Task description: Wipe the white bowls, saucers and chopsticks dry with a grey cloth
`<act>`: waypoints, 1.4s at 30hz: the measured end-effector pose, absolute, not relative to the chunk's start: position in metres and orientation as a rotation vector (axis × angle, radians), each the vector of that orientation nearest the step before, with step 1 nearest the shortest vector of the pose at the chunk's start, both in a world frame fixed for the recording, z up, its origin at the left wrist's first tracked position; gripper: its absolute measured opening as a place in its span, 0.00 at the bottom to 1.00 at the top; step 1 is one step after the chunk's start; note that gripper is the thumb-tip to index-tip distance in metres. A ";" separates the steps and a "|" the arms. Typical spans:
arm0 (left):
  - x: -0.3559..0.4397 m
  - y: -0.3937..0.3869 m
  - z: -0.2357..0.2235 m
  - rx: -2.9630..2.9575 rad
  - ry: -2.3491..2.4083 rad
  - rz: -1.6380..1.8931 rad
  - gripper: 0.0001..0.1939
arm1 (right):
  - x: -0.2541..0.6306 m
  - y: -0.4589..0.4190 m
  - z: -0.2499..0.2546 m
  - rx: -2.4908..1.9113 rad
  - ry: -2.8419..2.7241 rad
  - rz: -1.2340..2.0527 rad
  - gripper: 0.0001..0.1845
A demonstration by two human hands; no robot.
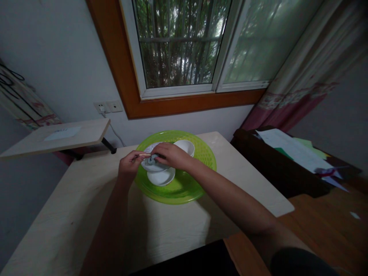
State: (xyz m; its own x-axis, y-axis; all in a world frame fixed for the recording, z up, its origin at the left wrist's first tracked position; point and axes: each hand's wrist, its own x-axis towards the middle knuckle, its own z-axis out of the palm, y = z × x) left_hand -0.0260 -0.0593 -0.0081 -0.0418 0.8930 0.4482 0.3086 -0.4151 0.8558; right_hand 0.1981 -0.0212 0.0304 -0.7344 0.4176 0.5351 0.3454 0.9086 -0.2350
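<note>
My left hand [129,165] is closed in a pinch on a thin, pale wooden stick [145,154], which points right toward my other hand. My right hand [170,155] has its fingers curled over the stick's far end, around something grey-blue [152,158] that is too dim to name. Both hands are above a white bowl [155,167], partly hidden by them. A shallow white dish [161,178] sits in front of it. Behind my right hand stands another white bowl [188,147]. All of these rest in a round green plastic tray [184,195].
The tray stands on a pale wooden table [169,230]. At the left is a raised shelf [83,136] with a paper on it. A dark cabinet [276,165] with papers on top stands to the right. Behind are a window [178,90] and a wall socket [107,107] with a cord.
</note>
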 end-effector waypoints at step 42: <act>-0.030 -0.065 -0.011 1.461 1.277 1.567 0.13 | 0.248 -0.011 0.066 -0.877 -1.993 0.283 0.11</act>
